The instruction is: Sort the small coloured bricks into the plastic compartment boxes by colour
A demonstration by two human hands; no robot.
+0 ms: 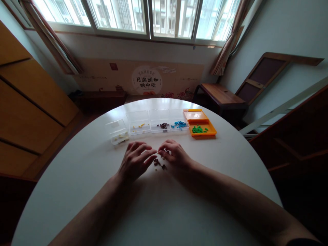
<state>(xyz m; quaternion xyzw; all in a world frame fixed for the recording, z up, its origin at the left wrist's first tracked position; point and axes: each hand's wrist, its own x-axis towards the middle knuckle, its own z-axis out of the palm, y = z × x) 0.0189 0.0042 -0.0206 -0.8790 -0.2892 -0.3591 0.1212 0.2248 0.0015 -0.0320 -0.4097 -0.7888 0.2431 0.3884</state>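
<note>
My left hand (137, 159) rests low over the white table, palm down, its fingers stretched out and a little apart. Its fingertips nearly meet those of my right hand (176, 155), whose fingers are bent inward with thumb and forefinger close together. Whatever the right fingers hold is too small to make out. Between the hands and just below them lies a loose pile of small dark brown building-brick pieces (157, 163). A few dark bits show by the right fingers.
Behind the hands stand open clear plastic boxes: one with pale pieces (121, 136), one with yellow pieces (139, 126), one with brown pieces (163, 125), one with blue pieces (179, 124). An orange box (211, 130) holds green pieces (198, 129). The round white table (84, 164) has a curved edge.
</note>
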